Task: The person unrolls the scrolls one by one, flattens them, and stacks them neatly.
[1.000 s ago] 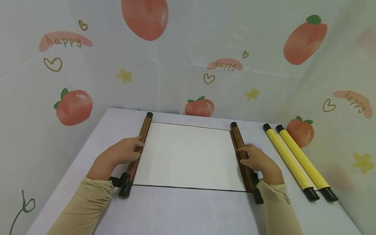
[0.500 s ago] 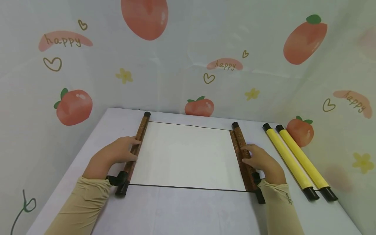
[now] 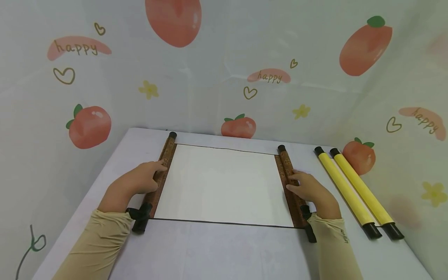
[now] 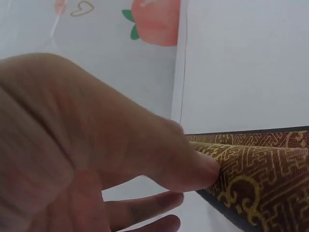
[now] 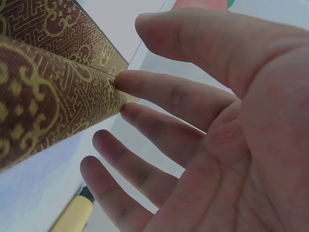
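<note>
A hanging scroll lies unrolled flat on the table, its blank white sheet (image 3: 224,186) facing up. At its left end is a brown patterned roller (image 3: 167,149) with black knobs, and my left hand (image 3: 134,181) rests on it. In the left wrist view the thumb (image 4: 203,169) touches the roller while other fingers extend beyond it. A matching right roller (image 3: 287,159) lies beside my right hand (image 3: 311,190). In the right wrist view, fairly straight fingers (image 5: 159,89) touch that roller with two tips, and the thumb stands apart from it.
Two yellow rolls with black ends, a nearer one (image 3: 345,190) and an outer one (image 3: 361,186), lie side by side at the table's right. A patterned cloth backdrop (image 3: 210,85) hangs behind the white table (image 3: 217,252).
The left roller has rolled leftward with my left hand, exposing a brown patterned band beside the white sheet. My right hand and the right roller have shifted slightly right.
</note>
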Available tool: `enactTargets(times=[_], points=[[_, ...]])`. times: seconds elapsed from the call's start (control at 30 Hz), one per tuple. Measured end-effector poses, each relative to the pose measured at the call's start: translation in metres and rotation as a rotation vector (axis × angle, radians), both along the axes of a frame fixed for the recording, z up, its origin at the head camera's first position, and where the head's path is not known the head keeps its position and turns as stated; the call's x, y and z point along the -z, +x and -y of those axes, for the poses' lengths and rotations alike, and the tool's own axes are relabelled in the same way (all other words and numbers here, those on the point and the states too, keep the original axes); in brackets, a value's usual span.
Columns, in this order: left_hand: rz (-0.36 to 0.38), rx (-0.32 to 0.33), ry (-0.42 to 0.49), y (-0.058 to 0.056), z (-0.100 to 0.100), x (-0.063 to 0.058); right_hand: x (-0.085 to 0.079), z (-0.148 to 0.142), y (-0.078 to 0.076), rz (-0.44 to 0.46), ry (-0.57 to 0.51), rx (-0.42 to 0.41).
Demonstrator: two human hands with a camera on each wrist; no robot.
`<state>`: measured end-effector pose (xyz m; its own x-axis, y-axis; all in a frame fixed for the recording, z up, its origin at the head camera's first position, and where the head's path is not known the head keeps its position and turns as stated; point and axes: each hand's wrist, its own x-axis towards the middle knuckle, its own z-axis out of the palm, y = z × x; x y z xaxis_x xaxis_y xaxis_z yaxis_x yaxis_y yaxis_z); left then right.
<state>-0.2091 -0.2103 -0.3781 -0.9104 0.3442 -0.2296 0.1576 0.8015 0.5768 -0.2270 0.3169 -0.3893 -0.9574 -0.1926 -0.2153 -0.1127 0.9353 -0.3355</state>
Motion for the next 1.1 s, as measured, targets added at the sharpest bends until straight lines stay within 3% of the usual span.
enactTargets(times=[0.33, 0.53, 0.77, 1.1], points=[[-0.067, -0.01, -0.081, 0.001, 0.009, 0.001, -0.002, -0.002, 0.001, 0.008, -0.002, -0.013], [-0.06, -0.011, -0.091, -0.001, 0.013, 0.004, -0.001, -0.004, 0.0, 0.013, 0.001, -0.011], [-0.106, -0.008, -0.099, -0.002, 0.013, 0.005, -0.003, -0.004, 0.003, 0.028, -0.007, 0.011], [-0.075, -0.049, -0.093, -0.003, 0.018, 0.002, -0.005, -0.016, 0.002, 0.019, 0.004, 0.021]])
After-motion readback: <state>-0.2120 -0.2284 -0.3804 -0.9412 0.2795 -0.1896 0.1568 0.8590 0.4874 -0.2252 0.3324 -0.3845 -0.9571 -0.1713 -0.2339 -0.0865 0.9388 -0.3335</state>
